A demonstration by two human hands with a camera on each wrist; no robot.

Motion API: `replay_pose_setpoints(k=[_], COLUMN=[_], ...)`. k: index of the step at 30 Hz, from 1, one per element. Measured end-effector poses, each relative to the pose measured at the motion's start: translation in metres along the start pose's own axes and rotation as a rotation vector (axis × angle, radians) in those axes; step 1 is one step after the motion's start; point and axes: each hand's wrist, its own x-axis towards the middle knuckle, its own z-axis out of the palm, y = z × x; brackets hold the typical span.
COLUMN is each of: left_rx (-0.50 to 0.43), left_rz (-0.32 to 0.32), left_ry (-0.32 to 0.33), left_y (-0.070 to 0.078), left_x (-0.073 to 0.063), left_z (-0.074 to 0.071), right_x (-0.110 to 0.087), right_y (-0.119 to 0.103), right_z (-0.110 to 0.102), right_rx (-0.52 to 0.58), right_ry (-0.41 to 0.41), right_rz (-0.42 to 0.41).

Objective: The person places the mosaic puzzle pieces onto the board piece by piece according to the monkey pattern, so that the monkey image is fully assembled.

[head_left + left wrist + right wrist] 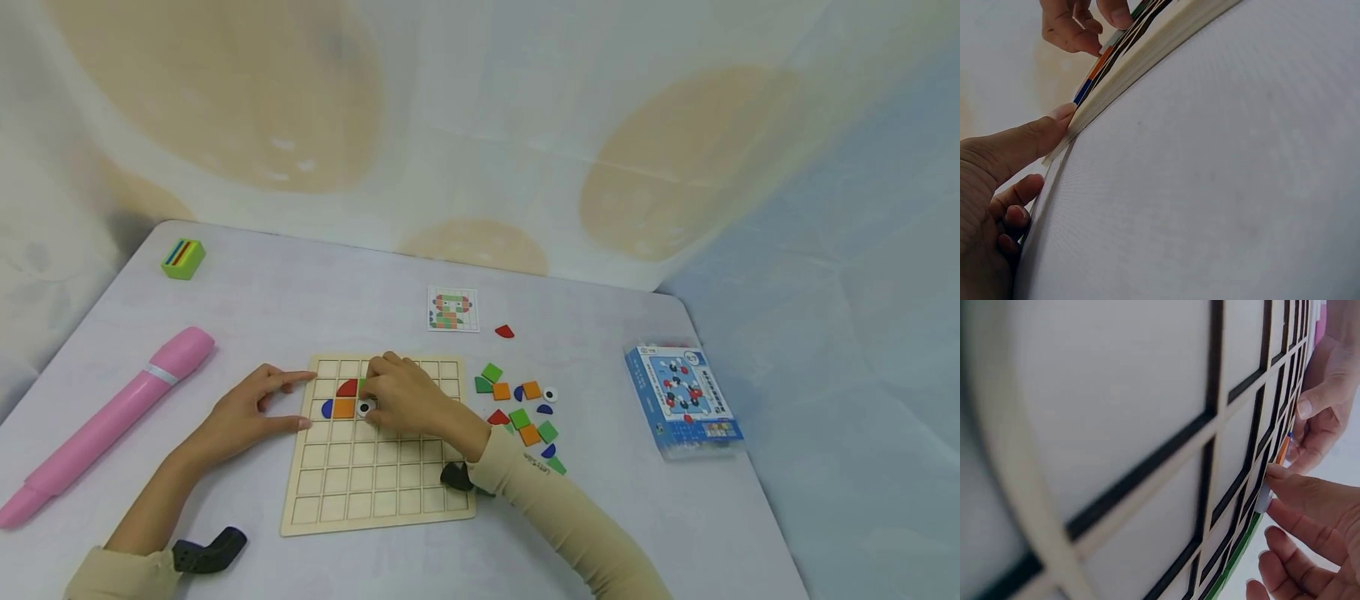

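A square wooden grid board (362, 479) lies on the table. My left hand (240, 412) rests at its left edge, with thumb and forefinger stretched out and the thumb touching the edge. Over the board's upper part, my right hand (412, 400) pinches a white eye disc (364, 408) with a black dot between thumb and forefinger; the right wrist view shows the disc's pale side (1264, 499). Beside the disc sit an orange square (344, 408), a blue half-circle (327, 409) and a red quarter-circle (347, 388). A green piece (363, 385) is partly hidden by my right fingers.
Loose coloured pieces, including a green square (492, 372) and another eye disc (551, 394), lie right of the board. A pattern card (453, 309) is behind it. A pink tube (112, 425), a green block (183, 259) and a blue box (682, 400) stand farther out.
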Motion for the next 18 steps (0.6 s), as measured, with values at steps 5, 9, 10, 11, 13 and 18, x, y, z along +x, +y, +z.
replay_pose_setpoints(k=[5, 9, 10, 11, 13, 18], left_rx=[-0.004, 0.010, 0.014, 0.020, 0.026, 0.023], left_rz=[0.008, 0.004, 0.001, -0.002, -0.009, -0.004], left_ry=[0.003, 0.001, 0.000, -0.001, -0.002, -0.001], left_y=[-0.0004, 0.0001, 0.0004, 0.0007, 0.0014, 0.0015], left_x=[0.0004, 0.0003, 0.0000, -0.0003, -0.0008, 0.0002], left_z=[0.0005, 0.0000, -0.0004, -0.0010, -0.0020, -0.0021], right_x=[0.0002, -0.0011, -0.0014, -0.0015, -0.0022, -0.0019], right_y=[-0.0025, -0.0029, -0.0032, -0.0034, -0.0043, -0.0054], right_z=[-0.0011, -0.0012, -0.0012, -0.0012, -0.0022, -0.0040], right_rx=[0.006, -0.007, -0.012, -0.018, -0.026, -0.041], right_ry=[-0.002, -0.006, -0.006, -0.006, -0.006, -0.024], right_rz=[0.040, 0.043, 0.040, 0.038, 0.036, 0.056])
